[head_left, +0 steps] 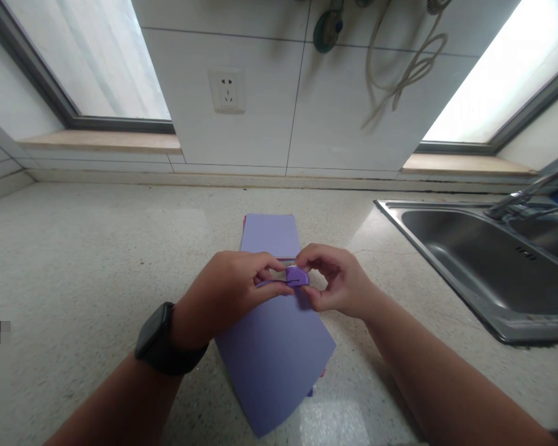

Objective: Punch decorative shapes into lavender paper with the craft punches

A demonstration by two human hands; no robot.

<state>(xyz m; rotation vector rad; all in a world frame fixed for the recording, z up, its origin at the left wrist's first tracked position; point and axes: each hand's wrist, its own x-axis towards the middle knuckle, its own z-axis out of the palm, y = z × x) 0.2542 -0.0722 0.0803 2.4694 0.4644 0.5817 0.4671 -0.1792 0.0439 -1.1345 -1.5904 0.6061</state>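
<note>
A small purple paper punch (297, 277) with a dark slot along its side is between my two hands. My right hand (332, 275) is closed on its right end, thumb below and fingers above. My left hand (235, 282) is closed at the punch's left side, pinching the edge of a purple paper sheet (276, 353) that meets the slot. How far the paper goes into the slot is hidden by the fingers. The sheet slants down towards me, its near corner bent low. Behind the hands lies another purple sheet or stack (270, 232) with a red edge showing.
A speckled stone counter (97, 260) carries everything. To the right is a steel sink (474, 260) with a faucet (530, 192). The tiled wall behind has a socket (227, 91) and a hanging looped cord (409, 74). Red and purple bits (310, 392) peek out beneath the near sheet.
</note>
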